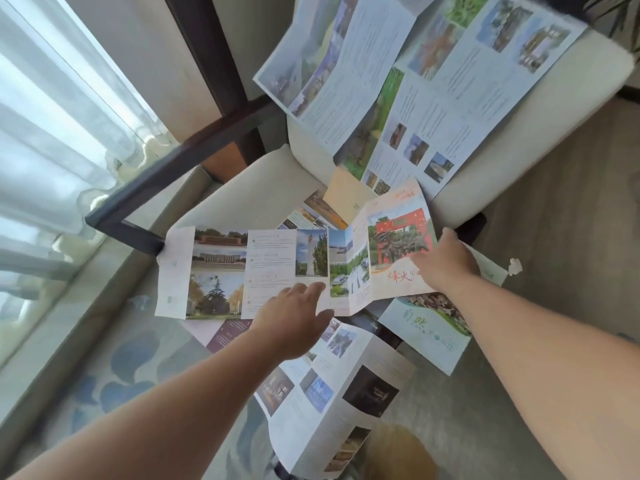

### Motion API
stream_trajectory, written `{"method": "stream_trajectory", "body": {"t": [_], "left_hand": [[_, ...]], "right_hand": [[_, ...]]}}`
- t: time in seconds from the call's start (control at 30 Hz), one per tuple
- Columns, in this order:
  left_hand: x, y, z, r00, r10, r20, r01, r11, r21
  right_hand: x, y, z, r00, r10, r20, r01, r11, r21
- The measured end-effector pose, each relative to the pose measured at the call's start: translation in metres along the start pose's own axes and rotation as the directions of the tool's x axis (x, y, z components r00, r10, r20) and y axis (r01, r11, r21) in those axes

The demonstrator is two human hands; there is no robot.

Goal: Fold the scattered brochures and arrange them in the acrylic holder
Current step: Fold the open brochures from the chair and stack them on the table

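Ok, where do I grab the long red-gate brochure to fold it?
Pinch the long brochure by its white left end panel, from the left. It lies open, that end is uncovered, and its creases run crosswise, so it likely folds toward the right hand on the red-gate end.

Readable text: one title certain, one partial; the rest is blurred.

Long unfolded brochure (pixel 270 268), on the end panel with the red gate photo: two red brush-style characters, 烽火, stand below the photo, and what follows them is hidden. A small red heading at the top of the same panel is too blurred to read. Pale green brochure (pixel 433 336), lying partly under it: large green characters, the second reads 然, the first is uncertain, and the smaller line beside them is illegible. Body columns on the large open sheets (pixel 433 81) and on the white brochure (pixel 346 393) nearest the camera are too small to read.
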State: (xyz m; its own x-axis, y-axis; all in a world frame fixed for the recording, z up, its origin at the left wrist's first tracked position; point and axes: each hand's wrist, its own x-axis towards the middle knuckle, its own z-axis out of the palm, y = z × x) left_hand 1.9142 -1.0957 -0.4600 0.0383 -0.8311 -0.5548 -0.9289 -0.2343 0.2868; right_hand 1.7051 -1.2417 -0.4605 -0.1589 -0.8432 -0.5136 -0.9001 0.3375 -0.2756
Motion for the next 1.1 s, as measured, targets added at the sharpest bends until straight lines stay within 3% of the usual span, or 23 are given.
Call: {"method": "stream_trajectory", "body": {"t": [0.17, 0.3, 0.4, 0.5, 0.6, 0.67, 0.73, 0.87, 0.97, 1.03, 1.1], "left_hand": [[0.005, -0.004, -0.006, 1.000, -0.015, 0.008, 0.015, 1.000, -0.012], [0.011, -0.001, -0.020, 0.999, -0.029, -0.024, 0.027, 0.997, -0.079], [0.015, 0.004, -0.037, 0.993, -0.106, -0.048, 0.089, 0.958, -0.272], [0.017, 0.005, -0.060, 0.967, -0.252, -0.032, 0.186, 0.789, -0.586], [0.010, 0.005, -0.087, 0.945, -0.321, 0.060, 0.184, 0.371, -0.910], [0.001, 0.003, -0.105, 0.926, -0.368, 0.084, 0.157, 0.172, -0.973], [-0.009, 0.000, -0.121, 0.907, -0.420, 0.036, 0.096, 0.122, -0.988], [-0.041, -0.003, -0.150, 0.877, -0.472, -0.087, -0.020, 0.145, -0.989], [-0.072, -0.004, -0.171, 0.922, -0.352, -0.162, -0.140, 0.085, -0.986], [-0.092, -0.007, -0.181, 0.952, -0.259, -0.161, -0.162, 0.018, -0.987], [-0.108, -0.010, -0.184, 0.963, -0.220, -0.158, -0.159, 0.013, -0.987]], "right_hand": [[0.009, -0.005, 0.007, 0.999, 0.023, -0.030, -0.023, 1.000, 0.017], [-0.009, -0.019, 0.000, 0.990, -0.124, 0.069, 0.099, 0.952, 0.289], [-0.035, -0.037, -0.013, 0.966, -0.215, 0.144, 0.134, 0.892, 0.432], [-0.059, -0.055, -0.026, 0.928, -0.316, 0.198, 0.157, 0.813, 0.560], [-0.081, -0.071, -0.034, 0.891, -0.385, 0.240, 0.128, 0.721, 0.681], [-0.095, -0.081, -0.034, 0.867, -0.419, 0.271, 0.101, 0.680, 0.727], [-0.107, -0.089, -0.032, 0.844, -0.442, 0.305, 0.102, 0.690, 0.717], [-0.123, -0.103, -0.034, 0.834, -0.477, 0.276, 0.207, 0.735, 0.646], [-0.131, -0.116, -0.047, 0.833, -0.466, 0.299, 0.123, 0.682, 0.721], [-0.135, -0.126, -0.054, 0.780, -0.509, 0.364, 0.034, 0.615, 0.788], [-0.142, -0.137, -0.058, 0.734, -0.559, 0.386, 0.002, 0.570, 0.821]]}}
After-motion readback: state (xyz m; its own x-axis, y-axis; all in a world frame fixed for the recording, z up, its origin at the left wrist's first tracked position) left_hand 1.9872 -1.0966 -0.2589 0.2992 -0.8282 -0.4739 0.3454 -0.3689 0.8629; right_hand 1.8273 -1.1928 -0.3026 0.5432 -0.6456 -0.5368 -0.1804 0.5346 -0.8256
